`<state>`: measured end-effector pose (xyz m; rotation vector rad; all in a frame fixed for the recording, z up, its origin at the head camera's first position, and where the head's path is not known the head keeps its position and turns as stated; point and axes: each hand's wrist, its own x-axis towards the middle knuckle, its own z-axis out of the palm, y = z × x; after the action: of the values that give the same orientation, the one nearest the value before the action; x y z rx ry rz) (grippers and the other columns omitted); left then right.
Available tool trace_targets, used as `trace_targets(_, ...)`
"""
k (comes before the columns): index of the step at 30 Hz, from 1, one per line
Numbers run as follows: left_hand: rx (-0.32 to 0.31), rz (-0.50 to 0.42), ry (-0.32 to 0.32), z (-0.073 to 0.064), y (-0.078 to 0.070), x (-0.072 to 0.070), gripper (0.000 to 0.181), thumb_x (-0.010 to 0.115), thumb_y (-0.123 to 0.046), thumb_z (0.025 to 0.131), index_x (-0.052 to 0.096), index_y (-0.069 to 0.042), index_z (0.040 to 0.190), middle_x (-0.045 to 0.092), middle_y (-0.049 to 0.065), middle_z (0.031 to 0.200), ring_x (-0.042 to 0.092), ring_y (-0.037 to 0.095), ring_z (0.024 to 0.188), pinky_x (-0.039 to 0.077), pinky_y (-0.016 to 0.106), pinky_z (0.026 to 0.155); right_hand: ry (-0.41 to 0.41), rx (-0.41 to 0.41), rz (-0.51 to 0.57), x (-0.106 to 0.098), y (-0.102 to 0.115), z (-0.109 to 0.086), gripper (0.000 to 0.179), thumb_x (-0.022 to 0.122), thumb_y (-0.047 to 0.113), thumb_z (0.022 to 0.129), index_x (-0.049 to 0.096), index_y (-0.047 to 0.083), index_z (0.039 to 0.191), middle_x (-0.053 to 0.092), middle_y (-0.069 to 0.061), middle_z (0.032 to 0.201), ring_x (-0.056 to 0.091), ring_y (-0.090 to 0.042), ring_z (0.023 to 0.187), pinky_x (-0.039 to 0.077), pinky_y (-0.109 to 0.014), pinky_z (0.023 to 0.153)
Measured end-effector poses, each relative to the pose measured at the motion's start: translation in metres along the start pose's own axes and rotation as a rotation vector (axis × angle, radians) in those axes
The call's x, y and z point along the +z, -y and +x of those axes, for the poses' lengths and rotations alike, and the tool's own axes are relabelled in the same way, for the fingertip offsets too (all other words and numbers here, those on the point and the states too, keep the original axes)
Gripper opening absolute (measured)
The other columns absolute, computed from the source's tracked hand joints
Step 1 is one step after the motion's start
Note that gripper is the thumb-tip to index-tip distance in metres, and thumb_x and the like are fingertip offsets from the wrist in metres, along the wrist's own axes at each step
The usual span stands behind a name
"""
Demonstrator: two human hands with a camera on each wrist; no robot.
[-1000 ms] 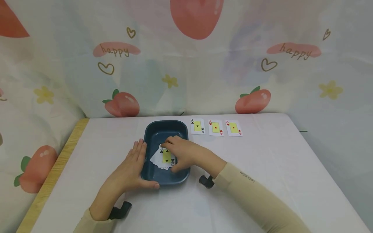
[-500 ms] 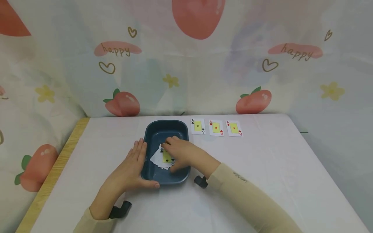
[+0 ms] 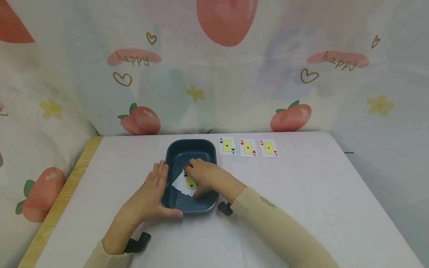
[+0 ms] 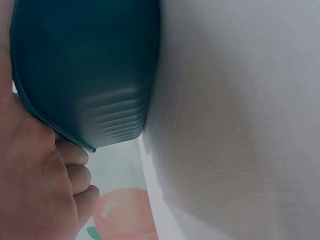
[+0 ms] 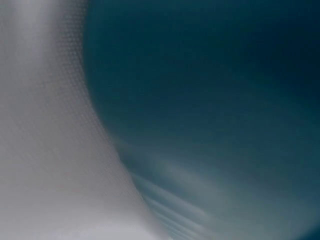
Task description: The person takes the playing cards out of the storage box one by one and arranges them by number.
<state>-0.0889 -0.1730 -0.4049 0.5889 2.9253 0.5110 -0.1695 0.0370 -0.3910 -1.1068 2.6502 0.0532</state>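
A dark blue tray (image 3: 191, 206) stands on the table with a loose pile of playing cards (image 3: 180, 183) inside, a club card (image 3: 191, 182) with a yellow centre on top. My left hand (image 3: 147, 197) steadies the tray, straight fingers along its left side and thumb near the front edge. Reaching in over the right rim, my right hand (image 3: 209, 176) holds the club card between bent fingers and thumb; part of the card is hidden beneath it. In the left wrist view, the left hand (image 4: 35, 180) touches the tray's rim. Only the tray's wall (image 5: 200, 110) and cloth fill the right wrist view.
Three cards lie face up in a row behind and right of the tray: an ace of clubs (image 3: 227, 146), an ace of hearts (image 3: 248, 148) and an ace of diamonds (image 3: 269, 148). White cloth (image 3: 301, 193) covers the table. A printed curtain (image 3: 234, 85) hangs behind.
My right hand and forearm have shifted left, so the hand covers more of the club card. The left hand, tray and row of aces have stayed put.
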Motion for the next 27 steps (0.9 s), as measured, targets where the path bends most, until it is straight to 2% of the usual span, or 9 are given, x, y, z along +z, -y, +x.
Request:
trace_targets(15, 0.004, 0.003, -0.015, -0.001, 0.001, 0.0, 0.147, 0.076, -0.082, 0.057, 0.011, 0.003, 0.158, 0.002, 0.02, 0.167, 0.003, 0.039, 0.154, 0.016, 0.056, 0.122, -0.006, 0.01, 0.012, -0.003, 0.0, 0.004, 0.09, 0.089, 0.048, 0.067, 0.052, 0.017, 0.143, 0.054, -0.006, 0.135, 0.051, -0.019, 0.117, 0.05, -0.036, 0.102)
trace_targets(27, 0.008, 0.001, -0.014, 0.0, 0.001, 0.002, 0.147, 0.076, -0.082, 0.057, 0.011, 0.003, 0.158, 0.002, 0.02, 0.167, 0.003, 0.039, 0.154, 0.017, 0.055, 0.122, -0.088, -0.058, 0.038, -0.004, -0.008, -0.008, 0.099, 0.09, 0.042, 0.066, 0.045, 0.013, 0.149, 0.047, -0.004, 0.134, 0.044, -0.016, 0.114, 0.047, -0.029, 0.103)
